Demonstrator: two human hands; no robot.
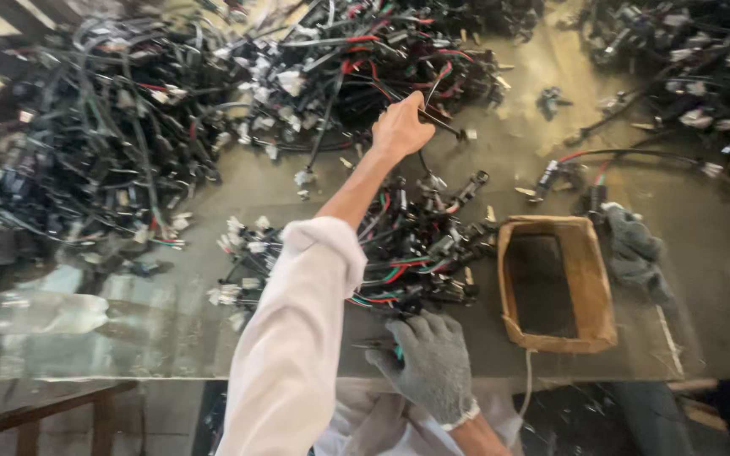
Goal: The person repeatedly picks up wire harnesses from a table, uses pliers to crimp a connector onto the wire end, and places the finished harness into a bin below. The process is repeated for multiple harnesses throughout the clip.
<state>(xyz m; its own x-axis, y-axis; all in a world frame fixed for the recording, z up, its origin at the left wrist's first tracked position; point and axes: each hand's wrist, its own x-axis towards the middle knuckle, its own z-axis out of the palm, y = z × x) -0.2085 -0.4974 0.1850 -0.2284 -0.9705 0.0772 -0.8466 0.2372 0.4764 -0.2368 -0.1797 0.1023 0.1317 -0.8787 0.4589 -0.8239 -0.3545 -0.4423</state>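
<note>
Black wire harnesses with red, green and white leads cover much of the glass-topped table (171,338). One cable (445,125) is pinched in the bare left hand (400,128), which reaches far forward on a white-sleeved arm; the fingers are closed around it just at the near edge of the large heap (323,67) beyond. Between the two hands lies a smaller bundle (407,253) of harnesses with white connectors at its left end. The right hand (428,363), in a grey knit glove, rests near the table's front edge, curled around a small tool (378,344) with a teal-tipped handle. Right of that hand sits one open brown box (589,279), and past the box a grey glove or rag (635,249) lies crumpled. Three piles show in all: a big one far left, the one beyond the left hand, another (686,51) far right. Bare tabletop lies left of the gloved hand and between box and left hand; the front edge runs just under the right wrist.
</note>
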